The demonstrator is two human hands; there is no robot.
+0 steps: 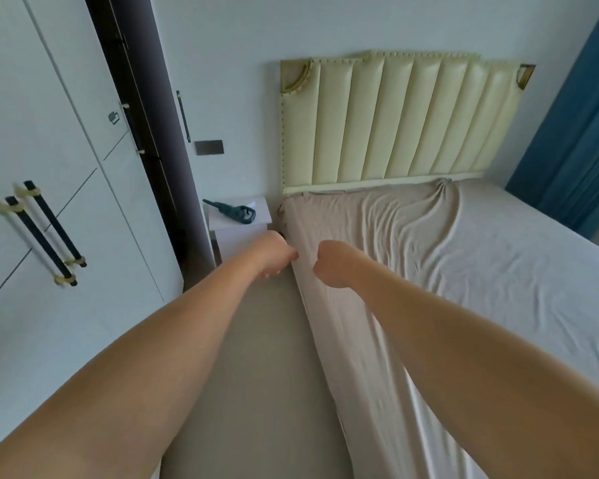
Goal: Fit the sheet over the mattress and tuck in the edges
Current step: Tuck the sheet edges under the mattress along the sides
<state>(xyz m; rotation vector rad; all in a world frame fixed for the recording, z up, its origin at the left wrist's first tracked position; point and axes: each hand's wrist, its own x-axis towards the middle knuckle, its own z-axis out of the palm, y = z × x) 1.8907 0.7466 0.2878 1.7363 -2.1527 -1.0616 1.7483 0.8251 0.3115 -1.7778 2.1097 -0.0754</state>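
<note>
While both arms reach forward over the near-left edge of the bed, the left hand (276, 252) and the right hand (331, 262) sit close together with a narrow gap between them, each with fingers curled. The right hand rests as a fist on the beige sheet (388, 236) at the mattress edge, and seems to bunch the cloth, though the fingers are turned away and the grasp itself is hidden. The left hand hangs just off the bed's side, its fingertips at the sheet's border; whether it pinches the cloth cannot be told. The sheet covers only the left part of the mattress (519, 257), draped down the near side toward the floor (256, 357), and its top lies in loose folds that gather to a knot-like bunch at the foot of the headboard (395, 119) (a cream, padded one with vertical channels and brass corners). To the right the mattress top shows bare and pale, lightly creased. Left of the bed's head stands a white nightstand (236, 224) with a dark green handheld tool (232, 210) lying on it. White wardrobe doors (49, 150) with black-and-gold handles fill the left side, and a blue curtain (581, 140) hangs at the far right.
</note>
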